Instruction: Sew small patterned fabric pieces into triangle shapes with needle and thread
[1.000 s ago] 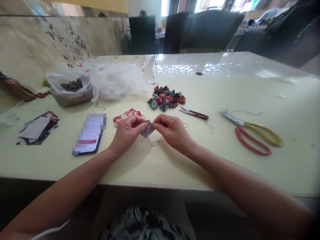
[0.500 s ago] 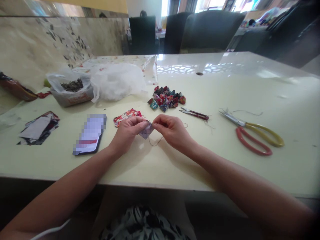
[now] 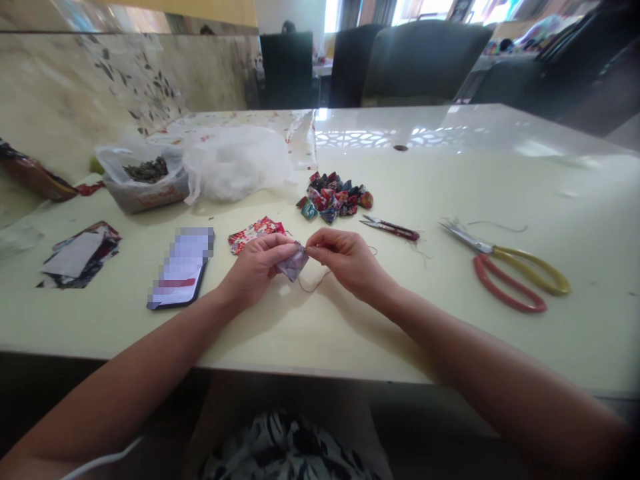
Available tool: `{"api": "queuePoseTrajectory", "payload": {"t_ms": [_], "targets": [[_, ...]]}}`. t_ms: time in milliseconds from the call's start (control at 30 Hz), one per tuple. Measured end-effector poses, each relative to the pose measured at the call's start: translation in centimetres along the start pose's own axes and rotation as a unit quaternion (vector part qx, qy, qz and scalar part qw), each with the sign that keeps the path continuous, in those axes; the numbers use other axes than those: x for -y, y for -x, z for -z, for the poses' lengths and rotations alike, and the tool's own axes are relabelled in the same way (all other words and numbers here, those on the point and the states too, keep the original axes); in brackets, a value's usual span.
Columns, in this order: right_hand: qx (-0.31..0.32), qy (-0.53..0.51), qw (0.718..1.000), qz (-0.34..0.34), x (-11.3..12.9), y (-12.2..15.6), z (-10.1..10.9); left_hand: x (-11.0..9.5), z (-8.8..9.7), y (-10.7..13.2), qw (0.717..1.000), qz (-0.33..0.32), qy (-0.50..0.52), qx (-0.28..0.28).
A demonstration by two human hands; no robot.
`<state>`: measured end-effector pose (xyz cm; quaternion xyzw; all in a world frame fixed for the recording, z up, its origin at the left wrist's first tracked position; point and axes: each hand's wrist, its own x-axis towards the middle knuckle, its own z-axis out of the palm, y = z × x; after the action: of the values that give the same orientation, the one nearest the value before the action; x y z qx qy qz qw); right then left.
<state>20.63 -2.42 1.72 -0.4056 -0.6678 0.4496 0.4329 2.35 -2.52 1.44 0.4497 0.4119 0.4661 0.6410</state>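
Note:
My left hand [image 3: 257,265] pinches a small greyish-purple cloth piece [image 3: 294,265] between thumb and fingers, above the table's front part. At the cloth's right corner, the thumb and fingertips of my right hand [image 3: 345,257] are pressed together. Whatever sits in that right pinch is too small to make out. A brown thread [image 3: 313,291] loops below the cloth and passes behind my right hand. Just beyond my left hand lie red floral cloth pieces [image 3: 257,233].
Several small patterned cloth pouches [image 3: 333,197] are heaped beyond my hands. Thread snips [image 3: 393,228] and large scissors [image 3: 505,265] lie to the right. Leftward are a phone [image 3: 183,270], dark cloth scraps [image 3: 80,255], a bag of dried leaves [image 3: 145,193] and a white plastic bag [image 3: 237,163].
The cloth has tilted slightly in my left hand, so more of its face shows. Both hands keep nearly the same place and grip. The whole view has shifted a little.

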Motion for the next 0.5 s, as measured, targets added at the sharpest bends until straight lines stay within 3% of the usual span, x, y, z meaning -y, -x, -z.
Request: {"api": "queuePoseTrajectory", "payload": {"t_ms": [500], "targets": [[0.000, -0.035, 0.999, -0.008, -0.48, -0.33, 0.26, -0.06, 0.12, -0.16, 1.000, 0.010, 0.013, 0.013]]}}
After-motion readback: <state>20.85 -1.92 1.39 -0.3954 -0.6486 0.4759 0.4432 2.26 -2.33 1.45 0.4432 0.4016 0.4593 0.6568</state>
